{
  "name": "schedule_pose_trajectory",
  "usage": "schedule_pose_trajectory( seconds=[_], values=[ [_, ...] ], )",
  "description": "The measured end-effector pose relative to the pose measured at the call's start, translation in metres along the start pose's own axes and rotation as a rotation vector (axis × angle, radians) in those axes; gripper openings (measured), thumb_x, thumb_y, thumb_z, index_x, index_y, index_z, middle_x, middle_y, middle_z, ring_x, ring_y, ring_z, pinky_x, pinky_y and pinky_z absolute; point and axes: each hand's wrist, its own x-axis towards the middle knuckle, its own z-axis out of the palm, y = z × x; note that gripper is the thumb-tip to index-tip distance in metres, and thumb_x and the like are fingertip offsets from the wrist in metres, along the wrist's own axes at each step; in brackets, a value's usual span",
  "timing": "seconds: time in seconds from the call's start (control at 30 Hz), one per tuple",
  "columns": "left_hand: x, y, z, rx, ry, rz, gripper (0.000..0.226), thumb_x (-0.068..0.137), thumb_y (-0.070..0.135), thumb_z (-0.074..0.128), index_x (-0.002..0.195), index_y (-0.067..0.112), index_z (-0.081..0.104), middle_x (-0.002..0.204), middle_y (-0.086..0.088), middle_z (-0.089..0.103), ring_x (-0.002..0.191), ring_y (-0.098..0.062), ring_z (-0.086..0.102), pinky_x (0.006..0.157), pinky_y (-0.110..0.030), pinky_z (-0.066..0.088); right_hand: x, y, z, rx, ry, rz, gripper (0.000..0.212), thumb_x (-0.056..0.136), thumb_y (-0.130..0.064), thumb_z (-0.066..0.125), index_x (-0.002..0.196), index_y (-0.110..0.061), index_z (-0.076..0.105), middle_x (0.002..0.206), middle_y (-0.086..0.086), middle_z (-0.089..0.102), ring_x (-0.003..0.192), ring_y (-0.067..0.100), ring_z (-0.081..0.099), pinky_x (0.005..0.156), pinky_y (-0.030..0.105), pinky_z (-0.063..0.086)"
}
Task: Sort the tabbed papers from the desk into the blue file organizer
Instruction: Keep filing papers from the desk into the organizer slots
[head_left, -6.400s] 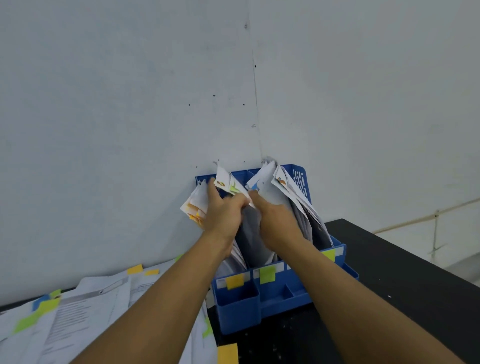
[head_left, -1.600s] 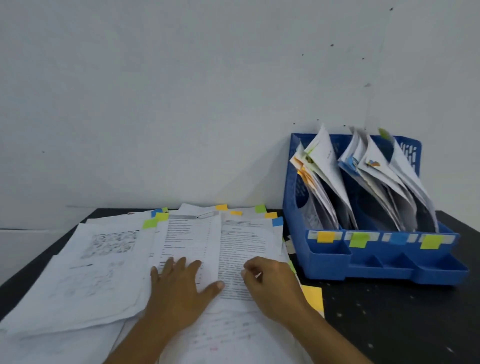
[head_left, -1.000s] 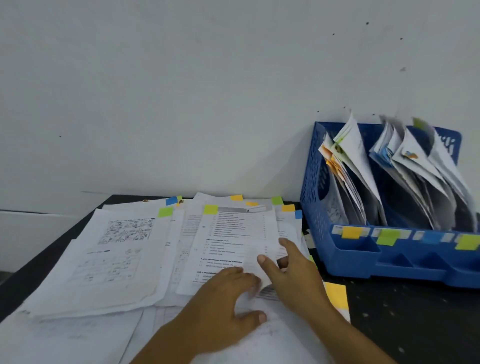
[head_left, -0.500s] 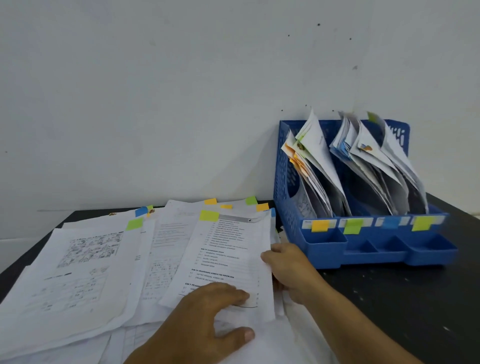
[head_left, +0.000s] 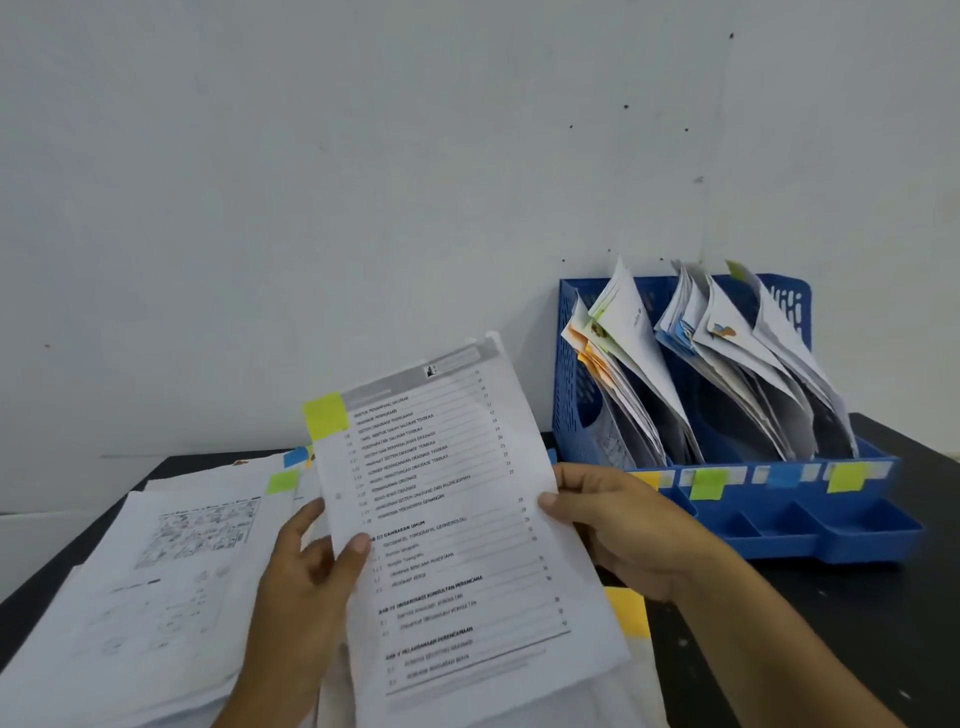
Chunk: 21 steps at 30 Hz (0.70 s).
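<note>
The green-tabbed sheet (head_left: 457, 525) has come up off the pile, raised between both hands: left hand (head_left: 306, 582) fingers pinch its left edge, right hand (head_left: 623, 525) fingers clamp its right edge. Loose papers (head_left: 171, 571) lie left of the fingers on the surface (head_left: 831, 623); the blue file organizer (head_left: 779, 514) stands right, beyond them.

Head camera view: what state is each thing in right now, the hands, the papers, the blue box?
Lifted sheet: raised off the desk, yellow-green tab at its top corner.
Left hand: pinching the sheet's left edge.
Right hand: gripping its right edge.
Paper pile: lying flat, tabs showing.
Blue file organizer: upright, slots holding leaning papers.
</note>
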Motion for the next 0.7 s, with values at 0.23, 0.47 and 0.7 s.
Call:
schedule_pose_trajectory(
  seconds=[0.23,0.47,0.7],
  values=[
    [-0.006,0.014,0.000,-0.142,-0.137,0.005,0.023,0.087,0.008,0.063,0.108,0.017,0.065,0.094,-0.005,0.076,0.093,-0.023,0.071,0.078,-0.034,0.058,-0.025,-0.022,-0.014,-0.148,0.040,-0.128,0.022,0.099,-0.020,0.057,0.117,-0.014,0.068,0.107,0.003,0.076,0.097,0.019,0.072,0.081,0.032,0.059],
    [-0.013,0.027,0.013,-0.129,-0.262,0.024,0.115,0.000,0.066,0.085,0.101,0.015,0.066,0.084,-0.014,0.075,0.075,-0.017,0.073,0.061,-0.019,0.058,-0.067,-0.028,-0.033,-0.320,0.230,-0.179,0.015,0.095,-0.022,0.064,0.094,-0.012,0.076,0.090,-0.003,0.077,0.066,0.000,0.066,0.057,0.011,0.046],
    [-0.025,0.045,0.060,-0.013,-0.464,0.090,0.069,0.050,0.045,0.091,0.109,0.018,0.066,0.077,-0.012,0.075,0.067,-0.014,0.071,0.072,-0.033,0.056,-0.118,-0.019,-0.067,-0.244,0.455,-0.260,0.018,0.095,-0.025,0.065,0.088,-0.017,0.079,0.090,0.003,0.077,0.085,0.023,0.073,0.078,0.038,0.057]
  ],
)
